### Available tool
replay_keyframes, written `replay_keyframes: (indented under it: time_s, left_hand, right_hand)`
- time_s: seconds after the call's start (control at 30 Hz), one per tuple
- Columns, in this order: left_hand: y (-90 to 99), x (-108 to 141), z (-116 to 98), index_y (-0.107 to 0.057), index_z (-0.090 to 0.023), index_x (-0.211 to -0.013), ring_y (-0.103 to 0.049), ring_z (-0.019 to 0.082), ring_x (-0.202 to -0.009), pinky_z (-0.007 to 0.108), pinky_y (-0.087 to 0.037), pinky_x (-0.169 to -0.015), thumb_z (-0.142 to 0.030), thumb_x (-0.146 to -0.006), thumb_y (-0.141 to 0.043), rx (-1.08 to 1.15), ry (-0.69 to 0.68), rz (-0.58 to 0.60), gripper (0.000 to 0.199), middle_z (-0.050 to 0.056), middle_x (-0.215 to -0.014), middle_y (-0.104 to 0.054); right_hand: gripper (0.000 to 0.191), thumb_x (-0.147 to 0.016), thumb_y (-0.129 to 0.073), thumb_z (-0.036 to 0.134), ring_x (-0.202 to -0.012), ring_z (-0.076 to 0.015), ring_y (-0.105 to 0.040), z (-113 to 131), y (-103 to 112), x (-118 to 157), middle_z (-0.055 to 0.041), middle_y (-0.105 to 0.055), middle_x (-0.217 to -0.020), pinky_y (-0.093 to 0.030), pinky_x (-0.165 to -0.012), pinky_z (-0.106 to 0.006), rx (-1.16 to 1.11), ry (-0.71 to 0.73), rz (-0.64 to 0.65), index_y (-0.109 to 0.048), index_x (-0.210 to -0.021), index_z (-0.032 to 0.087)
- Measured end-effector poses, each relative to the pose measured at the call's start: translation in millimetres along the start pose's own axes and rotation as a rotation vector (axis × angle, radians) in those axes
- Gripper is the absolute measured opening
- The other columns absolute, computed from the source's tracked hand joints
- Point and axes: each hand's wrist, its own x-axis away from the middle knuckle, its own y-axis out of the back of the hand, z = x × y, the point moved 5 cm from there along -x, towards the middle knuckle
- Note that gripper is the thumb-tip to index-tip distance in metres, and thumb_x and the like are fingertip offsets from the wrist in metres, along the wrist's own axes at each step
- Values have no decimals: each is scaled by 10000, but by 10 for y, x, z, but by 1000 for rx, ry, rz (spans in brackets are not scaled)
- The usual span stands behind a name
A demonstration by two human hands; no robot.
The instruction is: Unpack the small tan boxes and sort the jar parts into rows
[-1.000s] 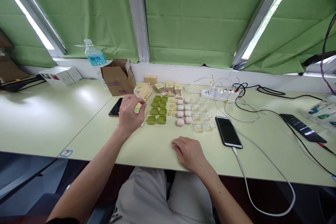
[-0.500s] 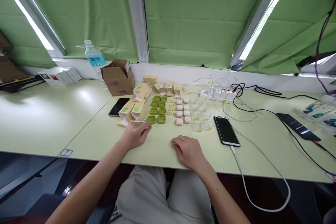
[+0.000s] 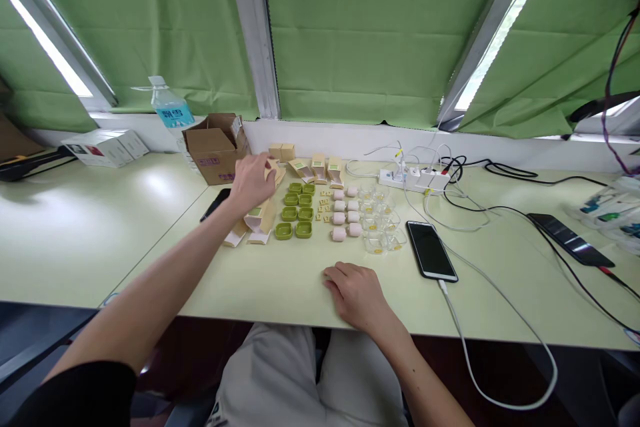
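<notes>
My left hand (image 3: 253, 181) reaches over the stacked cream cardboard boxes with green windows, its thumb and fingers apart. It hides most of the rear box; one cream box (image 3: 261, 217) shows in front of it. Whether the fingertips touch a box cannot be made out. My right hand (image 3: 354, 288) rests on the tabletop near the front edge, fingers loosely stretched and holding nothing. Between and beyond the hands stand rows of small green square trays (image 3: 303, 229), tiny yellow pieces (image 3: 324, 209), pale pink cylindrical pieces (image 3: 339, 218) and clear plastic cups (image 3: 375, 242).
A brown carton (image 3: 215, 150) and a water bottle (image 3: 170, 103) stand at the back left, near white boxes (image 3: 107, 147). Further cream boxes (image 3: 319, 167) stand behind the trays. On the right lie a charging phone (image 3: 431, 250), a power strip (image 3: 414, 178), cables and a black slab (image 3: 570, 239).
My left hand has moved forward from the table in front of the boxes to above the rear box, and its fingers have spread. My right hand stays in place.
</notes>
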Motion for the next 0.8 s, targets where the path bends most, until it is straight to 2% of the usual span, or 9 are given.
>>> replay_keyframes:
  time_s: [0.13, 0.2, 0.27, 0.47, 0.6, 0.7, 0.8]
  left_hand:
    - [-353, -847, 196, -562, -110, -1512, -504, 473, -1405, 625, -384, -1132, -358, -965, -571, -195, 69, 207, 600, 279, -1422, -642]
    - [-581, -1135, 318, -522, -89, -1555, -433, 510, -1463, 649, -360, -1143, -441, -957, -607, -277, 99, 307, 699, 327, -1529, -544]
    - [-797, -1339, 419, -518, -71, -1555, -399, 537, -1476, 655, -354, -1135, -536, -933, -645, -326, 125, 365, 787, 355, -1549, -501]
    - [-1378, -1673, 557, -587, -27, -1473, -371, 570, -1465, 697, -300, -1135, -564, -886, -677, -375, 160, 470, 801, 392, -1552, -474]
    - [-1708, -1850, 644, -586, -40, -1464, -345, 575, -1475, 729, -287, -1123, -515, -866, -685, -384, 150, 483, 770, 388, -1570, -462]
    - [-1888, -1966, 728, -607, -34, -1436, -307, 575, -1505, 730, -256, -1147, -481, -856, -699, -405, 135, 480, 738, 387, -1596, -432]
    - [-1988, -2031, 768, -605, -22, -1439, -299, 578, -1508, 723, -229, -1170, -508, -839, -734, -423, 96, 468, 783, 387, -1604, -428]
  right_hand:
    - [100, -1037, -617, 168, -858, -187, -701, 3, -19, 6, -32, -767, -975, -349, -677, -335, -7, 32, -46, -699, -1043, 225]
    - [93, -1019, -623, 158, -831, -183, -683, 2, -25, 6, -28, -757, -954, -339, -671, -343, -11, 53, -70, -688, -1025, 224]
    - [96, -1015, -611, 152, -802, -179, -660, 2, -25, 8, -24, -744, -933, -325, -667, -353, -15, 69, -102, -674, -1005, 223]
    - [117, -984, -604, 119, -754, -190, -599, 10, -18, 33, -12, -703, -894, -284, -638, -383, -46, 94, -161, -621, -968, 234]
    - [131, -965, -622, 106, -761, -207, -591, 22, -8, 39, -31, -704, -911, -301, -637, -391, -56, 108, -161, -602, -989, 234]
    - [145, -962, -629, 104, -761, -215, -598, 33, 5, 27, -41, -708, -915, -329, -644, -392, -60, 118, -159, -608, -1027, 232]
    - [150, -961, -636, 108, -756, -218, -606, 45, 24, 12, -41, -708, -906, -351, -643, -397, -60, 130, -172, -616, -1052, 224]
